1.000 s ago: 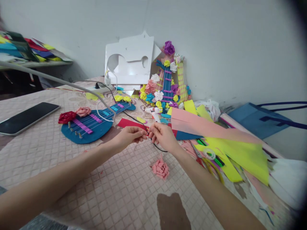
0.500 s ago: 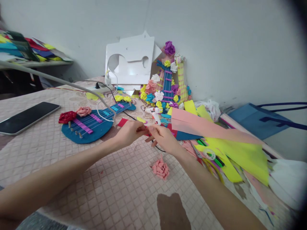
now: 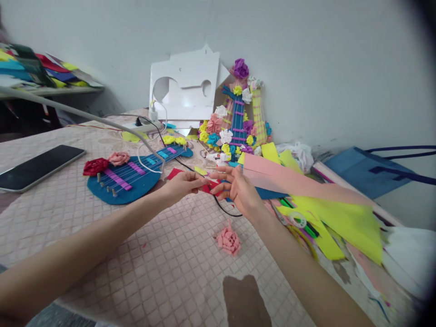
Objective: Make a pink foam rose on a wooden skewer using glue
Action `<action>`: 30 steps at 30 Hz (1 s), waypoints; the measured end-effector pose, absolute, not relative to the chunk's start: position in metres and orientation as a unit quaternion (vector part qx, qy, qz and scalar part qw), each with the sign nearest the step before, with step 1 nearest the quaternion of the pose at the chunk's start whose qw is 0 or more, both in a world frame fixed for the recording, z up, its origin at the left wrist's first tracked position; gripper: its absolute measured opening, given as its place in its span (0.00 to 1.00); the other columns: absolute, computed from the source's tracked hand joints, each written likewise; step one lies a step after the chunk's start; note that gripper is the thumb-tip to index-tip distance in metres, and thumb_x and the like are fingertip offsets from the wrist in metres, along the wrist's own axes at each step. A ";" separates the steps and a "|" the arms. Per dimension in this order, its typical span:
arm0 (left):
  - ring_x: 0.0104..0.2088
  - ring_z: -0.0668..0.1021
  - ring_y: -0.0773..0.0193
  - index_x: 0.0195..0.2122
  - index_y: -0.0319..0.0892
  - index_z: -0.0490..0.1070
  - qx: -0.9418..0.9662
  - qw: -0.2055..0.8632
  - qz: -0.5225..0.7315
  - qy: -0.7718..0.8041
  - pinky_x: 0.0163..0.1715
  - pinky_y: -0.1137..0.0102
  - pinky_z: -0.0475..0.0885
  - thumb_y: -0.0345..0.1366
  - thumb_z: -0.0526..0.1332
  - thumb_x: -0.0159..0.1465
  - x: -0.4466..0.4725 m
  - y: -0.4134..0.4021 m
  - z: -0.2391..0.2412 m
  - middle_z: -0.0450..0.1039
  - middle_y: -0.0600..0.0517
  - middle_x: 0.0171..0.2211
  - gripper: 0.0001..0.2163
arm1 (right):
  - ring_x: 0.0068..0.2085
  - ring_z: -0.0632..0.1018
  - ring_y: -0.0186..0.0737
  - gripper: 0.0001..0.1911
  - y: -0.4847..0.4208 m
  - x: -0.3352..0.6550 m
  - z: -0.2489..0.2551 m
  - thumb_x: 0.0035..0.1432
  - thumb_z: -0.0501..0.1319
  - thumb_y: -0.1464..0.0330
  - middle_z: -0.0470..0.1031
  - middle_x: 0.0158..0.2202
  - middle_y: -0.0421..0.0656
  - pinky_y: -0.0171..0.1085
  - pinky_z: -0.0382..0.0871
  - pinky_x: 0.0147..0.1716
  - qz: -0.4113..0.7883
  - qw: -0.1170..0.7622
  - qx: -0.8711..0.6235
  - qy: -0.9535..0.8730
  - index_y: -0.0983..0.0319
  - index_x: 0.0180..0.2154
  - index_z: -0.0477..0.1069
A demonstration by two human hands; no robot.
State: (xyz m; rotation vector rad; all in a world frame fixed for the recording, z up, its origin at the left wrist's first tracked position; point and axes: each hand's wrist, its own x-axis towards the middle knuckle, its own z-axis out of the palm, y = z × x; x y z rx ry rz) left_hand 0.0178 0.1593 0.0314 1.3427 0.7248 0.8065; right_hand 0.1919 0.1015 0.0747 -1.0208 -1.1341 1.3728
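Note:
My left hand (image 3: 184,184) is closed in a pinch on a small red paper piece (image 3: 206,186) held just above the table. My right hand (image 3: 235,186) is beside it with fingers spread apart, palm turned towards the left hand, close to the white glue gun (image 3: 218,157). A red paper sheet (image 3: 175,173) lies under the hands. A pink paper flower (image 3: 228,240) rests on the tablecloth nearer to me. A black cord (image 3: 225,210) runs below my right hand.
A blue paper guitar (image 3: 131,175) with red and pink flowers lies at the left, a tablet (image 3: 34,167) further left. Flower-decorated guitars (image 3: 236,118) lean on the wall by a white cardboard cut-out (image 3: 185,86). Pink and yellow sheets (image 3: 316,200), scissors and a blue bag (image 3: 368,168) fill the right.
My right hand has let go of the red piece, opened its fingers and moved up and slightly right. The left hand keeps its pinch and has shifted a little up.

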 end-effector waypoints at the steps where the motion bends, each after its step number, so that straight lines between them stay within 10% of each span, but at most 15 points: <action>1: 0.23 0.70 0.74 0.28 0.37 0.70 0.578 0.669 0.349 0.310 0.24 0.77 0.65 0.42 0.67 0.55 0.019 0.157 0.033 0.71 0.54 0.23 0.13 | 0.27 0.78 0.34 0.24 0.102 0.190 0.074 0.65 0.43 0.50 0.76 0.42 0.48 0.31 0.70 0.19 0.575 0.517 -0.424 -0.472 0.61 0.44 0.65; 18: 0.22 0.70 0.75 0.29 0.38 0.69 0.483 0.784 0.290 0.260 0.24 0.78 0.65 0.39 0.69 0.54 0.024 0.141 0.026 0.72 0.54 0.25 0.12 | 0.35 0.77 0.40 0.28 0.109 0.188 0.059 0.58 0.47 0.43 0.74 0.39 0.46 0.37 0.73 0.29 0.451 0.556 -0.431 -0.550 0.58 0.43 0.66; 30: 0.26 0.77 0.69 0.30 0.37 0.72 0.511 0.742 0.311 0.303 0.26 0.74 0.71 0.41 0.72 0.49 0.016 0.155 0.023 0.78 0.49 0.29 0.15 | 0.34 0.73 0.38 0.07 0.102 0.228 0.082 0.60 0.58 0.64 0.73 0.39 0.44 0.36 0.70 0.32 0.029 0.556 -0.526 -0.643 0.59 0.39 0.70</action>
